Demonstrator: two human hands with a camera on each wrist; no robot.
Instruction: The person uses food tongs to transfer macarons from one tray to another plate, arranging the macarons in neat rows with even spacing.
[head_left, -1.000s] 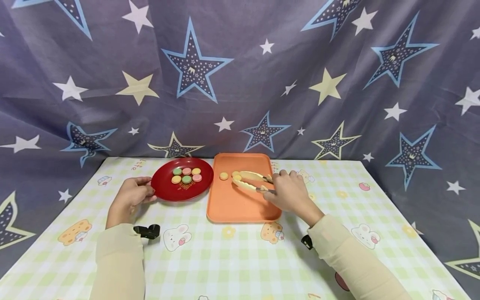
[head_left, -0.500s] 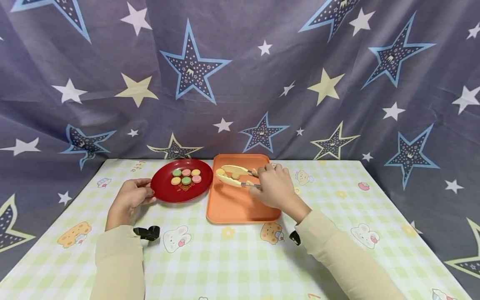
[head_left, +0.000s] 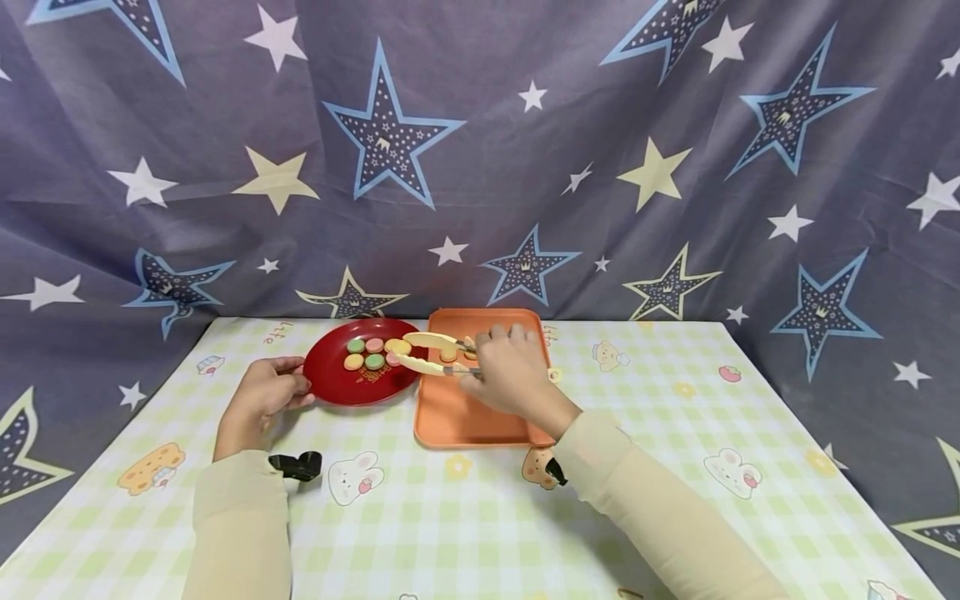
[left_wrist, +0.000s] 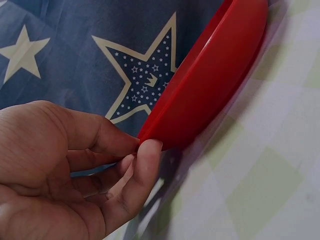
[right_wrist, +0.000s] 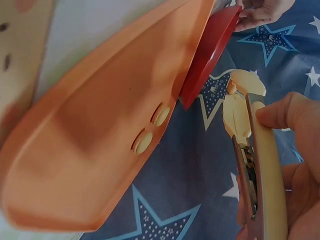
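My left hand (head_left: 262, 400) pinches the left rim of a red plate (head_left: 322, 371), thumb and fingers on its edge in the left wrist view. Several small macarons lie on the plate: green ones (head_left: 373, 362), pink ones (head_left: 374, 345) and yellow ones (head_left: 353, 362). My right hand (head_left: 513, 371) grips cream-tipped tongs (head_left: 431, 340). A yellow macaron (head_left: 404, 346) sits between the tong tips, over the plate's right side; in the right wrist view the tips (right_wrist: 237, 112) largely cover it. Two yellowish macarons (right_wrist: 144, 142) lie on the orange tray (head_left: 480, 408), beneath the tongs in the head view.
The tray stands right beside the plate on a green checked tablecloth (head_left: 420, 517) with cartoon prints. A dark curtain with stars (head_left: 480, 167) hangs behind the table's back edge. Black wrist cameras (head_left: 296, 465) sit at both cuffs.
My right hand has moved left with the tongs, from above the tray to the plate's right side, carrying a yellow macaron from the tray. My left hand has stayed on the plate rim.
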